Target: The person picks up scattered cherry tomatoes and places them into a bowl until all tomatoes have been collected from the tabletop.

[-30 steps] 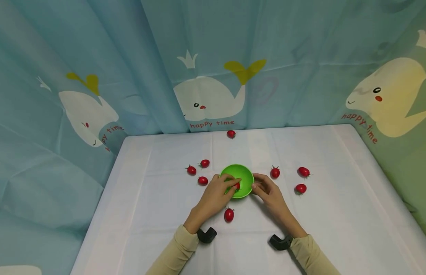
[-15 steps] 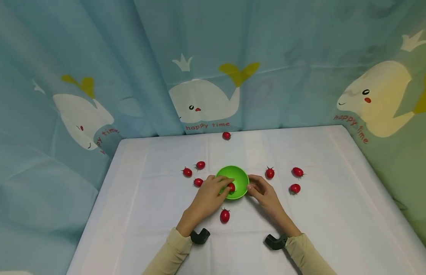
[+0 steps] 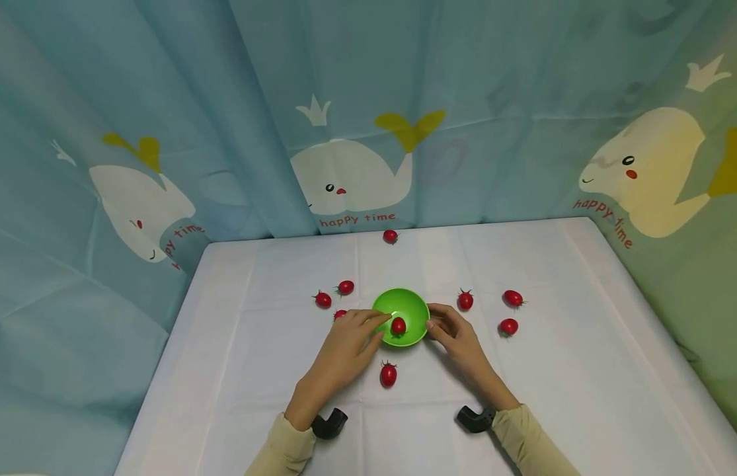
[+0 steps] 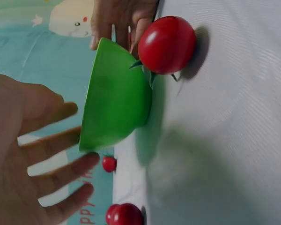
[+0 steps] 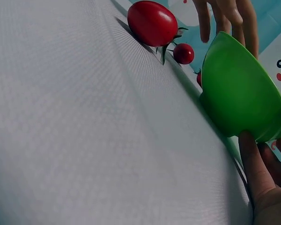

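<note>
A small green bowl (image 3: 414, 311) stands on the white table with one cherry tomato (image 3: 398, 326) inside. My right hand (image 3: 459, 338) holds the bowl's right side; the right wrist view shows its thumb (image 5: 254, 164) against the lower wall and other fingers partly hidden behind the bowl. Over the left rim hovers my left hand (image 3: 346, 347), fingers spread and nothing between them. In the left wrist view its fingers (image 4: 61, 143) reach the rim, and I cannot tell whether they touch it. Another cherry tomato (image 3: 388, 375) lies just in front of the bowl.
Left of the bowl lie cherry tomatoes (image 3: 323, 300), one partly behind my left hand. More cherry tomatoes (image 3: 513, 299) lie to the right, and a single cherry tomato (image 3: 390, 237) is near the back edge. A blue whale-print curtain (image 3: 249, 145) hangs behind the table (image 3: 273, 264).
My left hand has let go of the cherry tomato, which now rests in the bowl, and has drawn back to the left. My right hand stays at the bowl. The head view has shifted slightly.
</note>
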### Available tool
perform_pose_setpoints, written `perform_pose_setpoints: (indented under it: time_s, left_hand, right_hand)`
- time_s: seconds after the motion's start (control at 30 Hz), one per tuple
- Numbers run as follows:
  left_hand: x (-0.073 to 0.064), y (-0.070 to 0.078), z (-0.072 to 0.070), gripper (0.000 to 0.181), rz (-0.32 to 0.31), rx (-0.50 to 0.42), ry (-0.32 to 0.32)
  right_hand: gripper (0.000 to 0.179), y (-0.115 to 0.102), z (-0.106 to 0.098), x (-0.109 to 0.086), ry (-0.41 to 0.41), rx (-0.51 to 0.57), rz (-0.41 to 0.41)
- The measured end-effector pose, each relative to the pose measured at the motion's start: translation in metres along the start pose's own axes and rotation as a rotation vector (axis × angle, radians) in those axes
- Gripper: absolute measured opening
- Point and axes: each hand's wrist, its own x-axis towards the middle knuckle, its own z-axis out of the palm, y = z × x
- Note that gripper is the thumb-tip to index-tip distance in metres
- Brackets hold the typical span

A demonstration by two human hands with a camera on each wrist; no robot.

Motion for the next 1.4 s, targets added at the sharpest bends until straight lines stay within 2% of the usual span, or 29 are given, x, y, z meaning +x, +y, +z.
perform_pose_setpoints:
  time_s: [0.2, 0.47, 0.57, 0.77, 1.07, 1.17, 1.27, 1.4]
  left_hand:
    - [-0.010, -0.004, -0.003, 0.031, 0.033, -0.071, 0.049]
    - [-0.016, -0.009, -0.002, 0.022, 0.065, -0.196, 0.090]
    - [-0.018, -0.011, -0.001, 0.021, 0.073, -0.239, 0.074]
    - [-0.021, -0.014, 0.004, 0.022, 0.122, -0.347, 0.000]
    - [-0.022, -0.021, 0.011, 0.026, 0.251, -0.415, 0.002]
    - [-0.022, -0.023, 0.013, 0.027, 0.300, -0.481, -0.036]
    - [-0.022, -0.023, 0.014, 0.022, 0.311, -0.531, -0.121]
    - [-0.021, -0.021, 0.016, 0.017, 0.294, -0.489, -0.224]
  right_hand:
    - [0.042, -0.001, 0.000, 0.000, -0.001, 0.017, 0.001]
    - [0.042, -0.001, 0.000, 0.000, -0.006, 0.027, -0.003]
    - [0.042, -0.002, 0.000, -0.001, -0.001, 0.023, 0.005]
    - [0.043, -0.003, 0.000, -0.001, 0.003, 0.006, 0.027]
    - [0.041, -0.001, 0.000, -0.001, 0.005, 0.008, 0.022]
    - [0.041, 0.000, 0.000, -0.001, 0.001, 0.010, 0.021]
    - [0.041, 0.000, 0.000, -0.001, 0.002, 0.017, 0.019]
    - [0.041, 0.000, 0.000, 0.000, 0.006, 0.016, 0.013]
